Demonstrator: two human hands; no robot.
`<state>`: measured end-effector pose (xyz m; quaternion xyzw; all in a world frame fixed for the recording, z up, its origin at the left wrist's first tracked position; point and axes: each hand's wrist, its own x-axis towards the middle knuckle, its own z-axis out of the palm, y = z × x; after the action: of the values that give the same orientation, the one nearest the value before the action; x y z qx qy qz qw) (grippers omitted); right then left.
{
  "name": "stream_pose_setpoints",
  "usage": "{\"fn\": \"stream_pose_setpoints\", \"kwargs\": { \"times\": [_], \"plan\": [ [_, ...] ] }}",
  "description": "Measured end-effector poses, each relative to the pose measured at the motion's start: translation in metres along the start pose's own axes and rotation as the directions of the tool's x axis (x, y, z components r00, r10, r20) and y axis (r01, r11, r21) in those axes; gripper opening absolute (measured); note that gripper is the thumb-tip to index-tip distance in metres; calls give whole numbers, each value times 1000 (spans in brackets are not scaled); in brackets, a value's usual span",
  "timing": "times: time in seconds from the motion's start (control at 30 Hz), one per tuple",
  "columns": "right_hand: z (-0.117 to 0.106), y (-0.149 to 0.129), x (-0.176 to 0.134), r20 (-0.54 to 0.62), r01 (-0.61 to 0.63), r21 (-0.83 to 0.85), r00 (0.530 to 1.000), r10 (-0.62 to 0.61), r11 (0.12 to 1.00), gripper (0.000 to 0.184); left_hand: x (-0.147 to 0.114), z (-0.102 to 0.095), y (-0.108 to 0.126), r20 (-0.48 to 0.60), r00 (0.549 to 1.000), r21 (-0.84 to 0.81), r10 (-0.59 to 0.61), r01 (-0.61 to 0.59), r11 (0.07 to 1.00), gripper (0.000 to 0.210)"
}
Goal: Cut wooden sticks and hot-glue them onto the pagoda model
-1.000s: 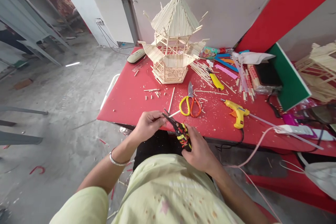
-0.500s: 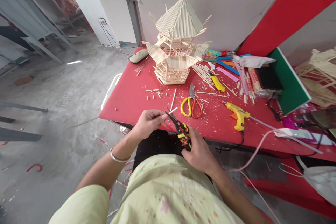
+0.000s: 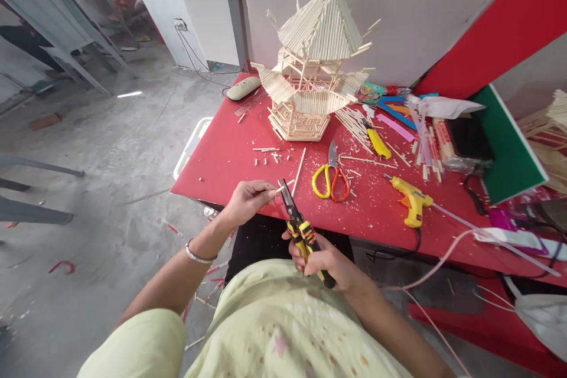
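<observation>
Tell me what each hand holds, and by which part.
Left hand pinches a thin pale wooden stick by its near end. Right hand holds yellow-and-black cutting pliers by the handles.

L hand (image 3: 248,201) at frame centre, fingers pinched shut, forearm bare, running to lower left. R hand (image 3: 319,258) just below centre, fist closed in grip, forearm running to lower right.
</observation>
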<state>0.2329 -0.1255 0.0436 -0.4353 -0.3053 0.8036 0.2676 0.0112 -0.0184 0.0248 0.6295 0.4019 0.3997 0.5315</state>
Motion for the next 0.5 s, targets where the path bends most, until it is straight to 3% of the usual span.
{"fn": "stream_pose_setpoints", "kwargs": {
  "times": [0.07,0.1,0.13,0.2,0.23,0.3,0.4,0.5],
  "plan": [
    [0,0,5,-94,14,-226,995,-36,974,58,-2,-3,0,-21,998,159,52,-48,986,28],
    [0,2,7,-182,26,-426,977,-113,905,58,-4,-3,1,-38,995,267,88,-75,961,26],
    [-1,3,10,-256,14,-634,940,-227,773,58,-6,-2,2,-57,991,368,124,-95,925,25],
    [-2,7,14,-292,-86,-905,836,-464,416,61,-8,2,2,-91,983,489,161,-97,867,25],
    [-3,9,15,-271,-145,-954,794,-544,263,62,-9,3,1,-110,982,504,156,-80,860,24],
    [-4,10,16,-227,-237,-969,751,-620,69,62,-6,5,-4,-168,979,478,113,-20,878,21],
    [-8,5,16,-209,-338,-940,687,-696,-51,58,2,1,-13,-327,945,345,-4,123,930,18],
    [-14,-6,16,-182,-416,-900,627,-758,-128,56,6,-6,-12,-397,895,-30,-204,210,977,33]
  ]
}}
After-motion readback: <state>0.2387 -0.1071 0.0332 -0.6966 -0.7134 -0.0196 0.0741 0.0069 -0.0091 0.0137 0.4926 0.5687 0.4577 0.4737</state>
